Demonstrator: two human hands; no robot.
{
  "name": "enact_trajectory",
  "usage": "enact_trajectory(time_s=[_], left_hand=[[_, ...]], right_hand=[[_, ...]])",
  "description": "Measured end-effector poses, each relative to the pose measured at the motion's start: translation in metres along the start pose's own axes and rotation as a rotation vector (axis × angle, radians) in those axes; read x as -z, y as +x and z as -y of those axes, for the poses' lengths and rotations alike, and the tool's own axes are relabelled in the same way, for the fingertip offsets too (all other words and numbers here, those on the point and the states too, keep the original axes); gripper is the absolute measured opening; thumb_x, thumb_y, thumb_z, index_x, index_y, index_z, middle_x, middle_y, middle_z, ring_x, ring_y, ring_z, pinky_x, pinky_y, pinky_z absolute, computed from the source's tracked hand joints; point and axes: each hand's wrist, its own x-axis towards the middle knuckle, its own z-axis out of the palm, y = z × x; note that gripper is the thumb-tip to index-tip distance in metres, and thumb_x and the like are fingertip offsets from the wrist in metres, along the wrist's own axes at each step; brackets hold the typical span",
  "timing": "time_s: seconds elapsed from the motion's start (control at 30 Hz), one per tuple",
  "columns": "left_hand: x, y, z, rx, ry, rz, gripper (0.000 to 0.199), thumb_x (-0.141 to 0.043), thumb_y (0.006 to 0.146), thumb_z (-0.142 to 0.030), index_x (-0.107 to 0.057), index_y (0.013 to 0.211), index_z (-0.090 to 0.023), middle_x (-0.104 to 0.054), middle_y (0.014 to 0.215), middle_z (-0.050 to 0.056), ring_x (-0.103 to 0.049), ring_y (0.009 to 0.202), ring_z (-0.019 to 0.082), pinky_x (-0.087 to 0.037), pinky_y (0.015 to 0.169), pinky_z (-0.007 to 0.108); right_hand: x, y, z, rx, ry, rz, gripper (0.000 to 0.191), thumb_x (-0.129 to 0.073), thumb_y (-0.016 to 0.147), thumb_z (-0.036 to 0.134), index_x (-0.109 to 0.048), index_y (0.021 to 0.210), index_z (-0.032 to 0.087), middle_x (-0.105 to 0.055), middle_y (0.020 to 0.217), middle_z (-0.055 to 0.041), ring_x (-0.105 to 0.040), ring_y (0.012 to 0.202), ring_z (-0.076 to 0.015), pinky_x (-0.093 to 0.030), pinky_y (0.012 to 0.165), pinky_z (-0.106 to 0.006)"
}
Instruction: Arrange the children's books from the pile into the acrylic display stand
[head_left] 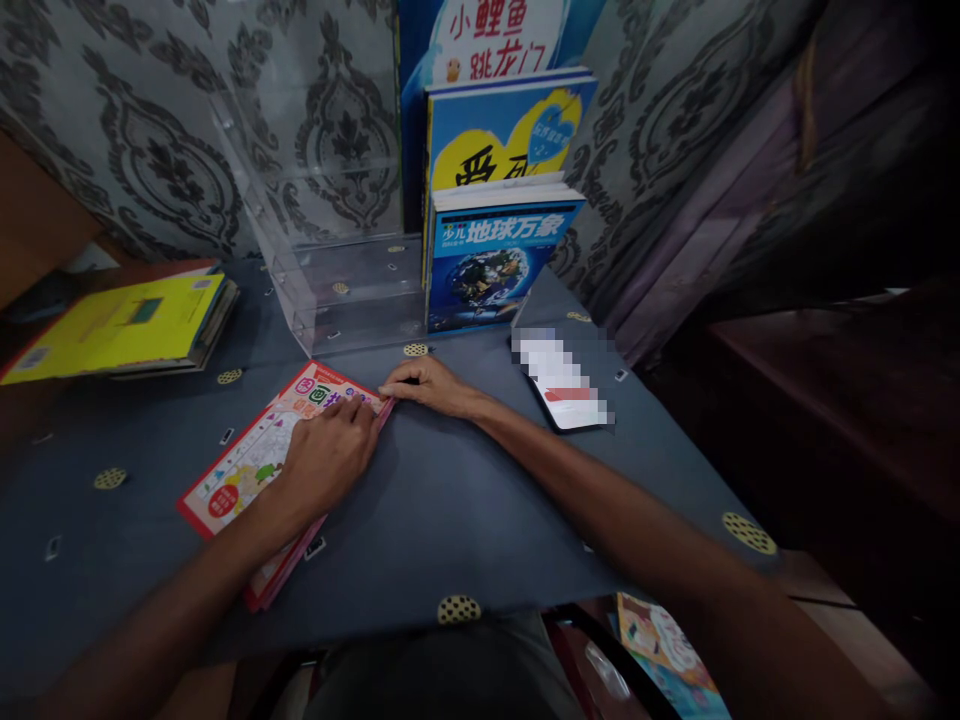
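Observation:
A stack of thin red-edged picture books lies slanted on the table, the top cover showing Chinese lettering and coloured drawings. My left hand rests across the top cover, fingers bent and close together near its right edge, gripping the book; the fingertips are partly hidden. At the upper right corner of the same stack, my right hand pinches the edge between thumb and fingers.
A clear acrylic rack stands at the back, with upright blue books in it. A yellow book tops a pile at the left. A phone lies right of my hands. Below the table edge are more books.

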Motion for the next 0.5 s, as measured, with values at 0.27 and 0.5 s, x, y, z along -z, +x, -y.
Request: enact_trajectory(time_s=[0.27, 0.5], left_hand=[[-0.014, 0.000, 0.000, -0.013, 0.068, -0.090, 0.041, -0.031, 0.104, -0.030, -0.066, 0.115, -0.012, -0.069, 0.122, 0.018, -0.069, 0.108, 0.029, -0.059, 0.075, 0.038], [-0.012, -0.008, 0.003, -0.053, 0.042, -0.130, 0.037, -0.039, 0.103, -0.032, -0.062, 0.123, -0.011, -0.066, 0.132, 0.017, -0.063, 0.122, 0.029, -0.058, 0.089, 0.040]], right_hand=[[-0.011, -0.004, 0.007, -0.104, -0.015, -0.087, 0.011, -0.065, 0.083, 0.020, -0.074, 0.079, 0.015, -0.069, 0.070, 0.0012, -0.060, 0.067, -0.0124, -0.044, 0.066, -0.022], [-0.015, 0.005, 0.011, -0.159, -0.173, -0.238, 0.017, -0.059, 0.080, 0.005, -0.071, 0.082, 0.017, -0.065, 0.069, 0.0030, -0.057, 0.066, -0.0113, -0.040, 0.064, -0.022]])
